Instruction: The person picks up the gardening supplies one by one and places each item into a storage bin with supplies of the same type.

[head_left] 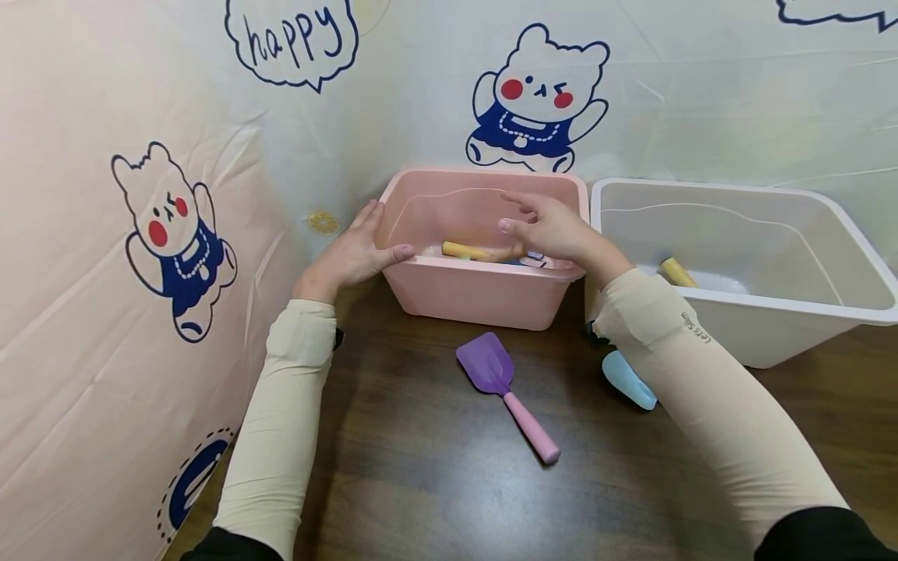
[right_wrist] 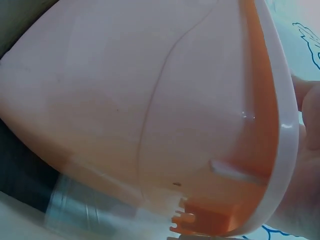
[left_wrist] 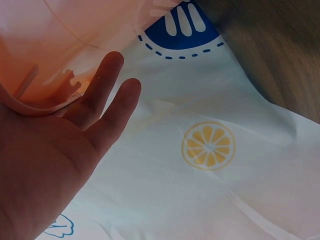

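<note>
My left hand (head_left: 356,248) rests on the left end of a pink plastic bin (head_left: 477,300), thumb over the front rim. In the left wrist view, two straight fingers (left_wrist: 117,102) lie along the bin's outer wall. Above the bin's right side hovers my right hand (head_left: 543,226), fingers loosely extended and holding nothing. Inside the bin are a yellow cylinder (head_left: 463,250) and some small blue and white pieces (head_left: 535,262), partly hidden by the front rim. The right wrist view shows the bin's outer wall (right_wrist: 110,100), with part of the hand (right_wrist: 309,130) beyond its rim.
A larger white bin (head_left: 765,315) stands at right, holding another yellow cylinder (head_left: 677,273). On the dark wooden table (head_left: 421,491) lie a purple toy shovel (head_left: 489,363) with pink handle and a light blue rounded object (head_left: 629,380), partly under my right sleeve. A printed cloth (head_left: 421,93) stands behind.
</note>
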Demonstrator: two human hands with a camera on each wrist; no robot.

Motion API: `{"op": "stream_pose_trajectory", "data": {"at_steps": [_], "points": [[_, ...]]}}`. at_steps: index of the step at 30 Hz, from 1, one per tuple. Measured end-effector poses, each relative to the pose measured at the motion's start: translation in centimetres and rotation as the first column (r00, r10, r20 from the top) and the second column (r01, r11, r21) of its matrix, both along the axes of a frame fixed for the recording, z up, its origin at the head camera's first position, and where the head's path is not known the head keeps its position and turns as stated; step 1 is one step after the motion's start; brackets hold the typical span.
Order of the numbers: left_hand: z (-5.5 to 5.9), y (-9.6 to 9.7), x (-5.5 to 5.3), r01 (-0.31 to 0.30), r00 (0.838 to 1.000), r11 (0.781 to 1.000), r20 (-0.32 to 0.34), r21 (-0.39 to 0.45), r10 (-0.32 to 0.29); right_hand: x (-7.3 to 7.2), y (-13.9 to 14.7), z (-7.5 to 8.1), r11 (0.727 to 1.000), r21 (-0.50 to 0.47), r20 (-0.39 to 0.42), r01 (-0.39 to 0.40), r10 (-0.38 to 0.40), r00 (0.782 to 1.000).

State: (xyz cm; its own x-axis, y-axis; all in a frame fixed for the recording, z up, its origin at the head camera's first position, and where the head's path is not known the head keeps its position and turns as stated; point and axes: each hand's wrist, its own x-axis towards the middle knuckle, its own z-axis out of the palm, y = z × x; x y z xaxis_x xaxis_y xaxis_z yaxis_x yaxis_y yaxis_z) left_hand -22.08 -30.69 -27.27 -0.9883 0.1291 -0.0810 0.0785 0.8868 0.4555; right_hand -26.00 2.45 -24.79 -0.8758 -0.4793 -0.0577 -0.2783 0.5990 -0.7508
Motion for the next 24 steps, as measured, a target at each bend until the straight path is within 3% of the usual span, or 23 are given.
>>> {"op": "stream_pose_trajectory", "data": {"at_steps": [10, 15, 24], "points": [[0.1, 0.1, 0.2, -0.001, 1.000, 1.000, 0.008, 0.000, 0.001, 0.4, 0.8, 0.8, 0.999, 0.025, -0.037, 0.035, -0.034, 0.999], [0.0, 0.2, 0.1, -0.001, 1.000, 1.000, 0.012, 0.007, 0.001, 0.9, 1.8, 1.5, 0.998, 0.014, -0.097, 0.055, -0.054, 0.994], [-0.2, 0.1, 0.0, 0.014, 1.000, 1.000, 0.004, 0.018, -0.014, 2.9, 5.6, 3.0, 0.997, 0.013, -0.126, 0.078, -0.076, 0.989]]}}
